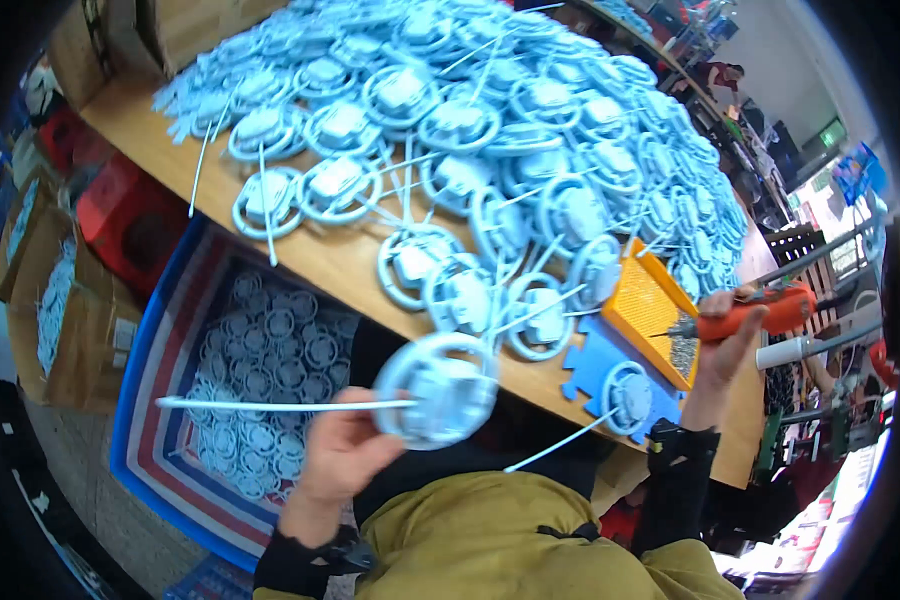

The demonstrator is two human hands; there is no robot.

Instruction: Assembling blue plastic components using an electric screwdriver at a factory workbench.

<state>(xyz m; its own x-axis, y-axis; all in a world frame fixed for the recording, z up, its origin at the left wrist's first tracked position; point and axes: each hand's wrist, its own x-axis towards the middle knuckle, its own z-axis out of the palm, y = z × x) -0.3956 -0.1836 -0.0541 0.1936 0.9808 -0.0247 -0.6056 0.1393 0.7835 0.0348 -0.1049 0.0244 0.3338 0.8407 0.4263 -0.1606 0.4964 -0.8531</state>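
Left hand [342, 452], in my head view, grips a blue ring [440, 393] near the table's [155, 160] edge; right hand [727, 335] clasps an orange driver [788, 308]. I see a striped bin [168, 350] holding more rings [255, 345], a yellow tray [642, 300] holding metal bits [683, 356], and blue parts [54, 310] inside a carton [95, 350].

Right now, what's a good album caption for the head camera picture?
Left hand holding a blue round part, right hand an orange power tool, at a table heaped with similar parts.
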